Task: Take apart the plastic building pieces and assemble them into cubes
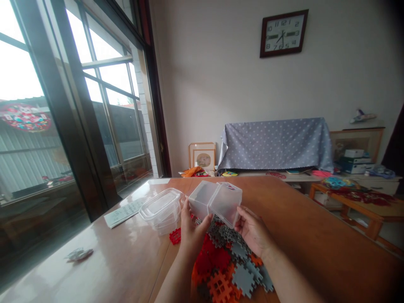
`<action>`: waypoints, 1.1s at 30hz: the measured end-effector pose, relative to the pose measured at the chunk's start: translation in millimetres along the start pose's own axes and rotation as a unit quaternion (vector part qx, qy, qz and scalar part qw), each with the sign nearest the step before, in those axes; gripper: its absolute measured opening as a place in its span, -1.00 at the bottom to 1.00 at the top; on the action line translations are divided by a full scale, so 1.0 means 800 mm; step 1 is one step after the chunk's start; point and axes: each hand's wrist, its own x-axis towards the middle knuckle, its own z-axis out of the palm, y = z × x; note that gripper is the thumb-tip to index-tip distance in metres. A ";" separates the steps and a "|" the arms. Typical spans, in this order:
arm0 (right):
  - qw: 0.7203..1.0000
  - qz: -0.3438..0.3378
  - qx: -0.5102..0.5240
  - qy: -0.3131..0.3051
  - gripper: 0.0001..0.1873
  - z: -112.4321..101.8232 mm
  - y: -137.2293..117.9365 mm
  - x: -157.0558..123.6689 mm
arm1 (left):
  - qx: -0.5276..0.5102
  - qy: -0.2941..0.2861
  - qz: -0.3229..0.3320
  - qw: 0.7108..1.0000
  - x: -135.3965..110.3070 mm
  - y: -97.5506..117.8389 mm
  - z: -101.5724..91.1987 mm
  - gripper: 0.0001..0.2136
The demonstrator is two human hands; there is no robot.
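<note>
My left hand (193, 225) grips the near side of a clear plastic box (202, 198), thumb and fingers closed on it. The box's hinged-looking lid (225, 203) stands open to the right, and my right hand (251, 227) pinches its right edge. Both are held above a heap of interlocking plastic tiles in red (214, 254), orange (219, 286) and grey (244, 277). Left of my left hand, a stack of clear lidded food containers (162, 206) rests on the table. My left hand and the box hide part of the heap.
Green-white printed sheets (123, 212) lie on the wooden table (303, 235) beyond the containers. A small plastic packet (78, 254) is near the left edge. A window stands at left; a cloth-covered object (274, 145) and a low side table (375, 206) are behind.
</note>
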 end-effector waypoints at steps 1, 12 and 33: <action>1.000 0.003 -0.002 0.002 -0.64 0.001 -0.001 -0.001 | -0.032 -0.006 -0.019 0.999 0.000 0.002 0.001 -0.19; 0.998 -0.015 -0.065 0.012 -0.59 0.002 0.001 -0.001 | -0.260 0.007 -0.194 0.946 -0.002 0.049 0.005 -0.29; 0.983 0.019 -0.181 -0.029 -0.35 0.025 0.003 -0.007 | -0.339 -0.096 -0.347 0.869 -0.006 0.016 0.016 -0.41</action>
